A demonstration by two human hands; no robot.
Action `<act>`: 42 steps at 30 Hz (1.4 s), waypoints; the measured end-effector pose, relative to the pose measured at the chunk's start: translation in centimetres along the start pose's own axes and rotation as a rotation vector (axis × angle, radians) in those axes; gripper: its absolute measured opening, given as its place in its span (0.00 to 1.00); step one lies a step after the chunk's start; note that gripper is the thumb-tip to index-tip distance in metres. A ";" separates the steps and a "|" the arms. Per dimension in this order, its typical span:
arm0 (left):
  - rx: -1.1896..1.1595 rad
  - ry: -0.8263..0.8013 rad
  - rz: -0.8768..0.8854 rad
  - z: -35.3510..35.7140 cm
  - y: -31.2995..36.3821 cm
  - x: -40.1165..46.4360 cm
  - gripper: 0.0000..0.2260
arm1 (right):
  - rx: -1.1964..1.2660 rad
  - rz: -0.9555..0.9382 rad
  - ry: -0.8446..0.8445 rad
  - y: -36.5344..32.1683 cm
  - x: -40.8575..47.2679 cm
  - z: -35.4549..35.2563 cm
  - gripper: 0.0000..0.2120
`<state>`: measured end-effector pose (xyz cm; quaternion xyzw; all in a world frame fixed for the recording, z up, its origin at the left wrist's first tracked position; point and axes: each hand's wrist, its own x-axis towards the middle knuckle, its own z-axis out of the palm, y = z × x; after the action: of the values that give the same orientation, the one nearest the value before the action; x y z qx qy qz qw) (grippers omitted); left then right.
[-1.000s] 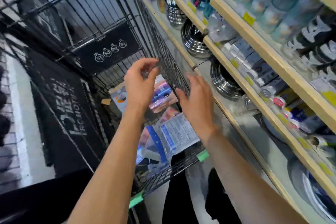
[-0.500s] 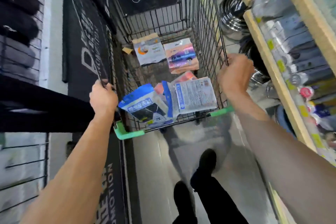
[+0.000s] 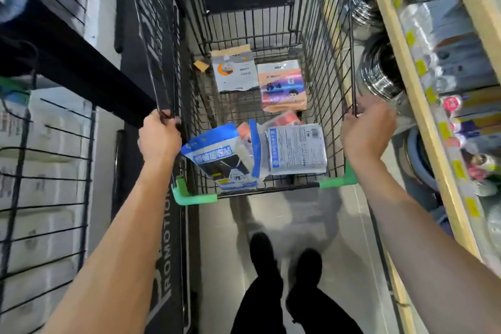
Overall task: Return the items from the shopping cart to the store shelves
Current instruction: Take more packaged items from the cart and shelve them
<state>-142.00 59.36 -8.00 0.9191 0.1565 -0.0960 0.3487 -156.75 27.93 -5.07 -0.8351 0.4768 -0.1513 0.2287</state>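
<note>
A black wire shopping cart (image 3: pixel 325 62) with green corner guards stands in front of me. My left hand (image 3: pixel 158 137) grips its left rim and my right hand (image 3: pixel 366 130) grips its right rim. Inside lie several flat packets: a blue-and-black one (image 3: pixel 219 160) at the near left, a white-and-blue one (image 3: pixel 296 148) at the near right, an orange-and-purple one (image 3: pixel 282 85) and a grey-white one (image 3: pixel 234 72) farther in. A partly hidden orange packet (image 3: pixel 284 117) lies under the near ones.
Wooden store shelves (image 3: pixel 412 84) run along the right, stocked with steel bowls (image 3: pixel 379 73) and small packaged goods. A black display stand with wire grid panels (image 3: pixel 40 198) fills the left. My legs and black shoes (image 3: pixel 282 260) stand on the grey floor behind the cart.
One second ago both hands hovered open above the cart. They then took hold of the cart's two side rims, and the view tilted down over the cart.
</note>
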 end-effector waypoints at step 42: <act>-0.644 -0.437 -0.463 5.5 -10.1 -21.9 0.04 | 0.176 -0.019 -0.472 13.4 -21.9 -2.3 0.13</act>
<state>-166.43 58.01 -11.96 0.6626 0.3026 -0.3098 0.6111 -178.51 40.47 -10.91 -0.8287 0.3872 0.0047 0.4042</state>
